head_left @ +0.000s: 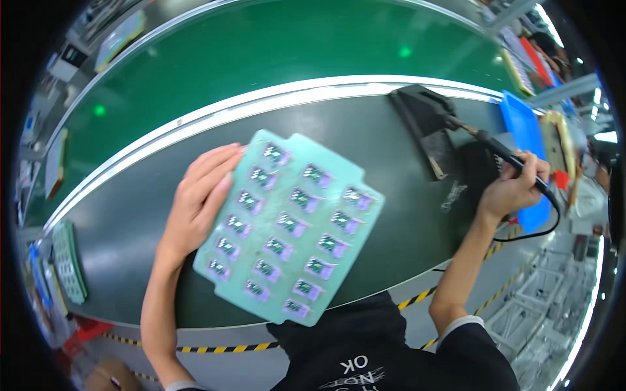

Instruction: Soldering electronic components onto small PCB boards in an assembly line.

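My left hand (pixel 199 199) grips the left edge of a light green tray (pixel 270 218), thumb on top and fingers along its rim. Rows of small circuit boards (pixel 291 223), green and purplish, sit in the tray's pockets. The tray is turned at an angle in front of me. In my right hand (pixel 515 189), closed around the handle, is a black soldering iron (pixel 499 148). Its metal end points left and away, into or right beside a dark soldering iron stand (pixel 424 107); the tip itself is hidden or blurred.
A blue bin (pixel 520 117) stands behind my right hand. The iron's black cable (pixel 551 225) loops down by my wrist. Another green tray (pixel 67 260) lies at the far left. Beyond the dark worktop (pixel 130 215) and a pale rail runs a green conveyor (pixel 293 45).
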`<state>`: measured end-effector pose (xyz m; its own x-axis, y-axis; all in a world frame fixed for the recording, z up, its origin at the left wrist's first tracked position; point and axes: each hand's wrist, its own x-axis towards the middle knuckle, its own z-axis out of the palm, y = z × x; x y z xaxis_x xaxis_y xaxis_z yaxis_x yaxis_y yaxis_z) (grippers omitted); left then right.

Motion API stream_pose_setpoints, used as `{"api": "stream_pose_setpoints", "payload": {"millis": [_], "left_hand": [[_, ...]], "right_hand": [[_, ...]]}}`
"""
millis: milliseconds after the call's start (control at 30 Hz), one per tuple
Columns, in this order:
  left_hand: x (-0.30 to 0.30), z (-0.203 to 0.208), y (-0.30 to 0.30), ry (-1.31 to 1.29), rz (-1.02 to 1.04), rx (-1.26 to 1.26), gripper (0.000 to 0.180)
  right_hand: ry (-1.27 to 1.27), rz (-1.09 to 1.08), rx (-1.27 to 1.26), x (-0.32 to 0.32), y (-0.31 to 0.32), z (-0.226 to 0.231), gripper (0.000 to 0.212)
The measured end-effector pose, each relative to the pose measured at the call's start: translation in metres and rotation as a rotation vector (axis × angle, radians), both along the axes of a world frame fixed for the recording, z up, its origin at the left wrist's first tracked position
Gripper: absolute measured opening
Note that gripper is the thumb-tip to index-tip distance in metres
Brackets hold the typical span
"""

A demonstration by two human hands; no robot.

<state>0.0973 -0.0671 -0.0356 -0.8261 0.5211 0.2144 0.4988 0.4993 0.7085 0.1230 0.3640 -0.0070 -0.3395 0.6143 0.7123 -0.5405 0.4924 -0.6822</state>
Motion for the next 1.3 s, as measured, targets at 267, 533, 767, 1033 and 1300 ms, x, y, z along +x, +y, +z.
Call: {"api": "stream_pose_setpoints", "payload": {"millis": [267,533,767,1033,1300], "left_hand": [[0.005,0.004,0.001,0.01,-0.003,0.02,0.033],[0.006,0.003,0.0,0.011,0.0,0.005,0.034],[0.002,0.003,0.004,-0.008,-0.009,-0.022,0.035],[0.0,-0.002,-0.002,-0.002,-0.004,-0.013,0.035],[0.001,-0.001,0.001,-0.002,-0.008,-0.011,0.035]], "right_hand": [[-0.214,0.201,0.092,-0.008,0.0,-0.008,0.017],[-0.326,0.262,0.091,-0.008,-0.018,-0.01,0.02],[-0.372,0.267,0.032,-0.006,-0.021,-0.012,0.024],[-0.437,0.291,0.025,-0.004,-0.028,-0.013,0.024],[-0.455,0.257,-0.156,0.048,-0.061,-0.022,0.032]]}}
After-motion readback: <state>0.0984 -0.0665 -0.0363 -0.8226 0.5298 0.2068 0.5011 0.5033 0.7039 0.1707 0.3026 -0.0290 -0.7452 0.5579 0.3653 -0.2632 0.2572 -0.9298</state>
